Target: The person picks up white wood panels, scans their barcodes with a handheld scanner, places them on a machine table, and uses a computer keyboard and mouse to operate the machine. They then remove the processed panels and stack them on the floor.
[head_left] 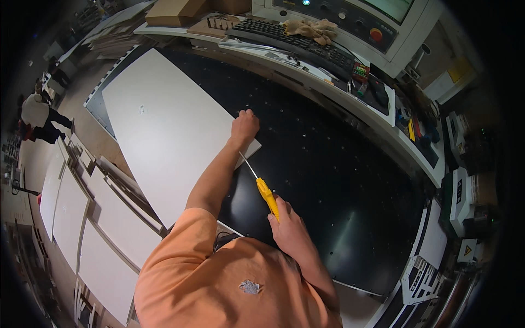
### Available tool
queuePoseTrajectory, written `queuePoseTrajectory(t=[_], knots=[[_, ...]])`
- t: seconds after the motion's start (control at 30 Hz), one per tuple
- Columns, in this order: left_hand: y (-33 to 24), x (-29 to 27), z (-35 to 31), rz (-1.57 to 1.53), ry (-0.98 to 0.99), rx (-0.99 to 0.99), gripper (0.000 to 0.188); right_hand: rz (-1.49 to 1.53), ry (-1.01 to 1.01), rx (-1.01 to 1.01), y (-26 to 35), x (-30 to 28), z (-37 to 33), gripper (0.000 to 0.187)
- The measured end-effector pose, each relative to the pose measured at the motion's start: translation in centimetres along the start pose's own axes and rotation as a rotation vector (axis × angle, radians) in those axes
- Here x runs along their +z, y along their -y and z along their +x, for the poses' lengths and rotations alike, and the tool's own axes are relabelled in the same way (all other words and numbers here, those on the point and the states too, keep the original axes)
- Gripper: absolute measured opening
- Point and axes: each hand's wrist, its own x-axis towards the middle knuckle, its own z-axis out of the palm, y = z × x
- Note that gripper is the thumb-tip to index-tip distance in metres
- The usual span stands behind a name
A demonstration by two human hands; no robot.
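Note:
A large pale panel (164, 126) lies on a black table (328, 180) dotted with small holes. My left hand (245, 127) is closed at the panel's right edge, close to its near right corner. Its fingertips are curled out of sight, so what they hold, if anything, is hidden. My right hand (288, 221) grips a yellow-handled utility knife (267, 195). The knife's thin bright blade points up and left, its tip beside my left wrist. A small whitish mark (143, 109) shows on the panel's upper left part.
More pale panels (104, 218) are stacked at the left. Beyond the table, a shelf carries a keyboard (295, 44), work gloves (311, 30) and hand tools (413, 131). A control console (355, 24) stands behind. Another person (41, 115) is at the far left.

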Motion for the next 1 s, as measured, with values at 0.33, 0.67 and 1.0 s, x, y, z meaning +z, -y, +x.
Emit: queuePoseTrajectory(t=[0.33, 0.67, 1.0], knots=[[1.0, 0.7, 0.6, 0.104, 0.068, -0.013, 0.029, 0.651, 0.082, 0.219, -6.6, -0.3, -3.3, 0.033], [2.9, 2.2, 1.4, 0.159, 0.022, 0.071, 0.038, 0.813, -1.240, 0.696, -22.1, -5.8, -16.1, 0.029], [2.4, 1.2, 1.2, 0.188, 0.012, 0.115, 0.040, 0.290, -1.818, 0.968, -28.8, -6.4, -24.8, 0.041]])
